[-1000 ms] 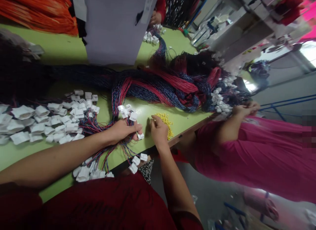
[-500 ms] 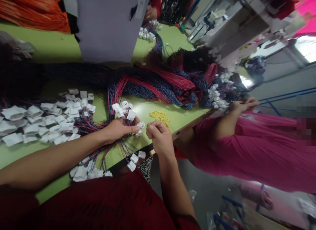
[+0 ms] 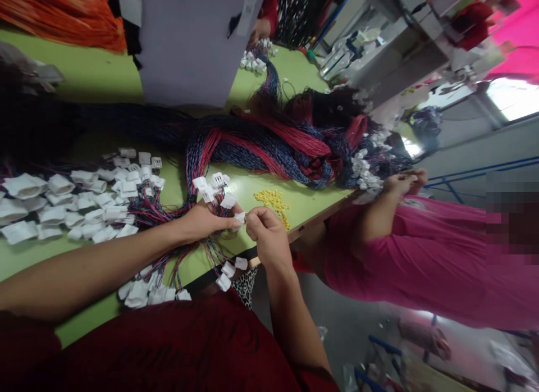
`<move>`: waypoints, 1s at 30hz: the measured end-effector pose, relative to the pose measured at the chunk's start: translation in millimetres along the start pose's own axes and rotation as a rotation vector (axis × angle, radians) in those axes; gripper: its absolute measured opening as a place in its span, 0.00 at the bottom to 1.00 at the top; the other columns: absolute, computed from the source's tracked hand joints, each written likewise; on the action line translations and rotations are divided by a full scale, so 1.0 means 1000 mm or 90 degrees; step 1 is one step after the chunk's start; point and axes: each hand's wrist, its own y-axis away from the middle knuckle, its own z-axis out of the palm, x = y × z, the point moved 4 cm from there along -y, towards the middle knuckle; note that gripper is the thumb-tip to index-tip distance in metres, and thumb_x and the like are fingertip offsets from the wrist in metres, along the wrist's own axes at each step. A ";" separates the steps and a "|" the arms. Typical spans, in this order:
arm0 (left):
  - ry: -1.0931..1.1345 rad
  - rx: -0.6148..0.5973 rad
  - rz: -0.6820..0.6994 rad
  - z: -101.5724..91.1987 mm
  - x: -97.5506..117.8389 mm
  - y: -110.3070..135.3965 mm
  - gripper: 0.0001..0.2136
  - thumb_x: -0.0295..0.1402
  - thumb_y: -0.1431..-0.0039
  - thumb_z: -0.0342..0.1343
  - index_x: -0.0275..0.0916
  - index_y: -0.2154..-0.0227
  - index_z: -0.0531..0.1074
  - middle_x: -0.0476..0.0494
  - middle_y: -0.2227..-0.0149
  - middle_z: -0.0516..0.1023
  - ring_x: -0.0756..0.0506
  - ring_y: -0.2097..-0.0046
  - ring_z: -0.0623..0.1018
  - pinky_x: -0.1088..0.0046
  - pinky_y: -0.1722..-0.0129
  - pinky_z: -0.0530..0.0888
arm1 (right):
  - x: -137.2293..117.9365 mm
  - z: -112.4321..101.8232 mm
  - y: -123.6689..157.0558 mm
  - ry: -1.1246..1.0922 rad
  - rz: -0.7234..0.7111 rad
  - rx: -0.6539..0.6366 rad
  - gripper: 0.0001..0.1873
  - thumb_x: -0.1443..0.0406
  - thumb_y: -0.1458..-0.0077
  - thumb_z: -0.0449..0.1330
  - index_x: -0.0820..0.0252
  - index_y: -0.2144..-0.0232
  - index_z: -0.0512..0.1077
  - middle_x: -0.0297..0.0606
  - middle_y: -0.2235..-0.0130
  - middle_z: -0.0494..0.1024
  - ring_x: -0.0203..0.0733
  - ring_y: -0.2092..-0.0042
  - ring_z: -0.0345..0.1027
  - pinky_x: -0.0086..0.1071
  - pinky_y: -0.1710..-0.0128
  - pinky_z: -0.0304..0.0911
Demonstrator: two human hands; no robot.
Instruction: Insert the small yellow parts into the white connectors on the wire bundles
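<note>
My left hand [image 3: 206, 219] is closed around a bunch of wires, and white plastic connectors [image 3: 217, 181] stick up above its fingers. Between its thumb and fingertips it pinches one white connector [image 3: 240, 218]. My right hand [image 3: 269, 229] is closed in a pinch right against that connector; whatever its fingertips hold is too small or hidden to make out. Just beyond my right hand lies a scatter of small yellow pieces [image 3: 273, 201] on the green table [image 3: 229, 240]. A few white connectors [image 3: 229, 268] dangle on wires below my left hand at the table edge.
Many white connectors [image 3: 84, 204] lie on the left. A thick bundle of blue and red wires [image 3: 261, 145] crosses the table behind my hands. A grey panel [image 3: 189, 44] stands at the back. A co-worker in pink [image 3: 404, 251] works close on the right; another person's hand [image 3: 261, 30] shows behind.
My right hand has moved slightly left, from just apart to touching the connector in my left hand. The view has shifted a little.
</note>
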 end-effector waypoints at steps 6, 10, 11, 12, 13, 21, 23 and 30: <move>-0.028 0.020 0.002 -0.001 -0.002 -0.001 0.07 0.30 0.55 0.62 0.36 0.73 0.71 0.48 0.72 0.74 0.50 0.69 0.72 0.71 0.65 0.69 | 0.001 0.002 -0.002 0.008 0.016 0.002 0.11 0.58 0.54 0.61 0.58 0.75 0.65 0.25 0.81 0.62 0.28 0.79 0.51 0.25 0.79 0.50; -0.031 0.027 -0.016 -0.002 -0.002 -0.001 0.06 0.29 0.55 0.61 0.36 0.72 0.71 0.49 0.72 0.74 0.50 0.68 0.73 0.71 0.64 0.70 | 0.005 0.007 -0.001 -0.053 0.067 -0.016 0.11 0.57 0.54 0.61 0.57 0.73 0.65 0.24 0.82 0.61 0.28 0.81 0.50 0.24 0.81 0.47; -0.033 0.022 -0.013 -0.002 -0.002 -0.001 0.06 0.29 0.55 0.61 0.36 0.72 0.71 0.49 0.72 0.74 0.50 0.68 0.73 0.71 0.64 0.70 | 0.005 0.008 0.000 -0.068 0.079 -0.024 0.11 0.57 0.54 0.60 0.57 0.72 0.65 0.24 0.82 0.61 0.28 0.81 0.50 0.24 0.81 0.47; -0.035 0.017 -0.009 -0.001 -0.002 -0.001 0.06 0.29 0.55 0.61 0.36 0.72 0.72 0.49 0.72 0.74 0.49 0.68 0.73 0.71 0.64 0.70 | 0.005 0.009 0.001 -0.086 0.089 -0.032 0.10 0.58 0.54 0.60 0.57 0.72 0.66 0.24 0.82 0.62 0.28 0.81 0.50 0.24 0.82 0.46; -0.037 0.013 -0.003 -0.001 -0.002 -0.001 0.06 0.29 0.55 0.61 0.36 0.72 0.72 0.48 0.71 0.74 0.49 0.68 0.73 0.71 0.63 0.71 | 0.004 0.009 0.002 -0.104 0.098 -0.038 0.10 0.59 0.54 0.60 0.57 0.71 0.67 0.25 0.82 0.62 0.28 0.81 0.51 0.25 0.82 0.46; -0.061 0.012 0.003 0.000 -0.003 0.000 0.05 0.29 0.55 0.61 0.36 0.73 0.72 0.49 0.73 0.73 0.49 0.69 0.72 0.71 0.65 0.71 | 0.007 0.007 0.005 -0.098 0.111 -0.029 0.07 0.63 0.58 0.59 0.58 0.73 0.67 0.24 0.83 0.62 0.28 0.82 0.50 0.24 0.82 0.45; -0.058 0.018 -0.005 0.001 -0.001 0.001 0.05 0.28 0.56 0.61 0.36 0.74 0.72 0.49 0.74 0.73 0.50 0.70 0.72 0.72 0.66 0.71 | 0.009 0.007 0.004 -0.089 0.106 -0.016 0.07 0.64 0.58 0.59 0.58 0.73 0.66 0.23 0.83 0.62 0.28 0.82 0.50 0.24 0.82 0.46; -0.030 0.033 -0.047 0.002 0.000 0.003 0.07 0.29 0.58 0.62 0.35 0.73 0.73 0.49 0.74 0.75 0.49 0.71 0.73 0.71 0.67 0.71 | 0.009 0.005 0.006 -0.044 0.110 -0.022 0.05 0.65 0.57 0.57 0.57 0.74 0.65 0.23 0.84 0.61 0.28 0.82 0.49 0.24 0.82 0.46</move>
